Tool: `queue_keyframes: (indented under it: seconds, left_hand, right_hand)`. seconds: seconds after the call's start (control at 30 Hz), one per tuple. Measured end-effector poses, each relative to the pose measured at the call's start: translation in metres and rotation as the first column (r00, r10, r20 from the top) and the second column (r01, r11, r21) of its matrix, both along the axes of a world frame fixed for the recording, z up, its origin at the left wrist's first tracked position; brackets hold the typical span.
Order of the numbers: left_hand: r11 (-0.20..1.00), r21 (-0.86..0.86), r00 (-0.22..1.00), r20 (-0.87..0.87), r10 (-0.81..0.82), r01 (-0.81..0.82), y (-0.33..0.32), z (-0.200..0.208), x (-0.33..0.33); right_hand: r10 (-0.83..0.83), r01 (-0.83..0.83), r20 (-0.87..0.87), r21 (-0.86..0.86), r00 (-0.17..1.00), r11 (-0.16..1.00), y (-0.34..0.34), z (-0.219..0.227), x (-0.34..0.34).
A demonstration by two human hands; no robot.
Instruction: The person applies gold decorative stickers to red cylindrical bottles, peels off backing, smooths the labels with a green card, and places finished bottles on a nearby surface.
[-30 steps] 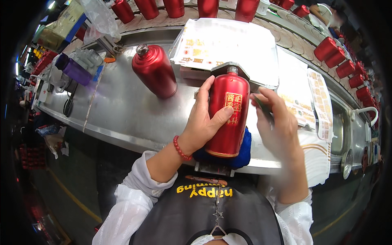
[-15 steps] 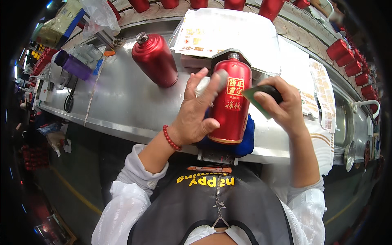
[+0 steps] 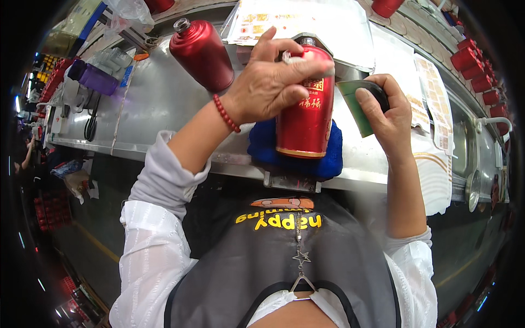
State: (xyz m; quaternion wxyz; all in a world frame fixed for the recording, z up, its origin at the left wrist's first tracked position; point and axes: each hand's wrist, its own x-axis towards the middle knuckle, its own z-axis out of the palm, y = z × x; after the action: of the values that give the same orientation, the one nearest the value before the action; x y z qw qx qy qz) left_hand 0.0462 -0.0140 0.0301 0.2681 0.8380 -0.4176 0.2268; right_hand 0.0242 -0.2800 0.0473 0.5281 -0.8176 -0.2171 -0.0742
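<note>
A red bottle (image 3: 304, 128) with gold characters lies back on a blue cloth (image 3: 260, 143), its neck against a dark angular holder (image 3: 324, 45). My left hand (image 3: 273, 79) is over its upper part, hiding some of the lettering. The fingers are bent, with the index finger across the bottle. A bit of white wad (image 3: 286, 56), perhaps tissue, shows between them. My right hand (image 3: 394, 112) pinches a green, flat scraper (image 3: 354, 106) with a black grip, just right of the bottle and apart from it.
A second red bottle (image 3: 203, 57) without gold print stands at the left on the metal bench (image 3: 158, 104). Sticker sheets (image 3: 257, 24) lie behind and at the right. Far left are a purple bottle (image 3: 95, 76) and scissors (image 3: 92, 126). Red bottles (image 3: 470, 63) line a conveyor.
My left hand has come over the upper front of the bottle, its fingers more bent. My right hand has drawn the scraper right, away from the bottle. The whole view has shifted.
</note>
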Motion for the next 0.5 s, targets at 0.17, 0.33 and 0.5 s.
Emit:
queue_keyframes:
  seconds: [0.17,0.33,0.5]
  left_hand:
    - [0.982,-0.184,0.999,0.013,0.036,-0.033,-0.006,-0.013,0.009]
    - [0.936,-0.303,0.982,-0.107,0.153,-0.179,0.001,-0.026,-0.021]
    - [0.784,-0.482,0.908,-0.338,0.247,-0.392,-0.007,-0.041,-0.045]
  right_hand:
    - [0.085,-0.078,0.136,-0.054,0.987,0.995,0.017,0.012,0.007]
    - [0.492,-0.276,0.488,-0.449,0.721,0.85,0.037,0.031,0.004]
    - [0.234,-0.113,0.344,-0.336,0.909,0.935,0.074,0.04,0.066]
